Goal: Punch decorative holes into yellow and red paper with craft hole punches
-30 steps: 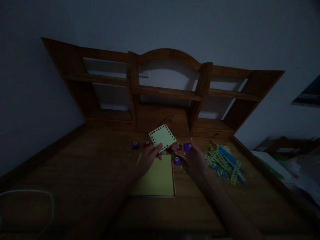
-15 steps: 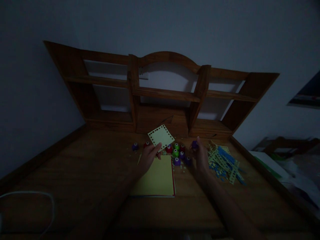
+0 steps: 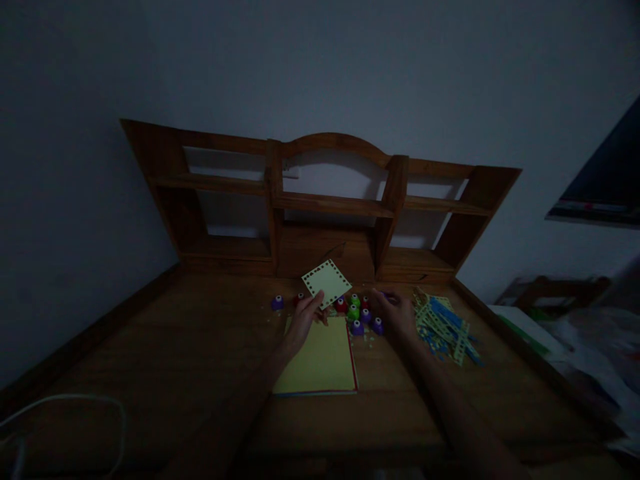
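Left fingers (image 3: 317, 300) pinch the hole-edged card (image 3: 327, 280) near its closest corner.

The head cam's looking forward and kinda down from the wearer's head, sitting above the near side of the wooden desk (image 3: 175, 353) and facing the shelf unit (image 3: 330, 203) and wall (image 3: 320, 73) pretty much straight on, near enough that the left hand (image 3: 305, 316) and right hand (image 3: 400, 318) are showing below centre.
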Demonstrator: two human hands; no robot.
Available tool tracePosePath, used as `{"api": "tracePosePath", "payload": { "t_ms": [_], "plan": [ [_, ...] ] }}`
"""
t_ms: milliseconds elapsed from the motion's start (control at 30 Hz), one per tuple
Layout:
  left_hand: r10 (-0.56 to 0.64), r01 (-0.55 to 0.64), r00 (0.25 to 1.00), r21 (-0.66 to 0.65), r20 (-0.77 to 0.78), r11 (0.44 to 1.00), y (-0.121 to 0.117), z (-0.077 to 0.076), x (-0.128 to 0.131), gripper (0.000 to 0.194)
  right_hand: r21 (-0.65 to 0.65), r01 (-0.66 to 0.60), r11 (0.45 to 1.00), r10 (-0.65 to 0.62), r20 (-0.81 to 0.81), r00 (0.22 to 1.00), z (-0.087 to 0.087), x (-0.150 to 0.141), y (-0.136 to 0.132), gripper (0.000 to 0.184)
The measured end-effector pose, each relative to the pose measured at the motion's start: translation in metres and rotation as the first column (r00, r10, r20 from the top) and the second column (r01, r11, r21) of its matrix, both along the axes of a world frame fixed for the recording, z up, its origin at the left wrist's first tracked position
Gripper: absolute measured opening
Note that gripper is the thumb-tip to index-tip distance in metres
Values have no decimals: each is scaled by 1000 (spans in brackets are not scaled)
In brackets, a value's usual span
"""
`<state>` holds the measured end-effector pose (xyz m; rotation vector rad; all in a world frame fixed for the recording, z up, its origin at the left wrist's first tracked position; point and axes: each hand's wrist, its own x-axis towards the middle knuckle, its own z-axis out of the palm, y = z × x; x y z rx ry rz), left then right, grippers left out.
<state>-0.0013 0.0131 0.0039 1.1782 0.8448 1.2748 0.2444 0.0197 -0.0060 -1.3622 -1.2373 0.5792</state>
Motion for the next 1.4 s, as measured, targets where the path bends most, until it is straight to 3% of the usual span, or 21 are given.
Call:
{"api": "tracePosePath", "payload": {
  "t_ms": [133,367,700,1000,1400],
  "plan": [
    [-35,35,997,7,68,999,-3,2,-2,46,-75,7,997,17,314,949,-10,14,7,46],
    [-100,96,988,38,114,995,-1,-3,-3,45,15,-19,1000,8,526,850,-16,10,4,45],
    [-153,152,976,19,155,988,-1,-3,-1,47,18,-20,1000,8,530,848,-14,6,1,54],
    [-227,224,964,35,138,974,-10,5,-2,31,100,28,995,-74,486,871,-8,4,-1,55],
    [-240,238,969,42,55,970,-8,2,-2,45,107,98,989,-131,367,921,-3,3,-4,56]
  ]
}}
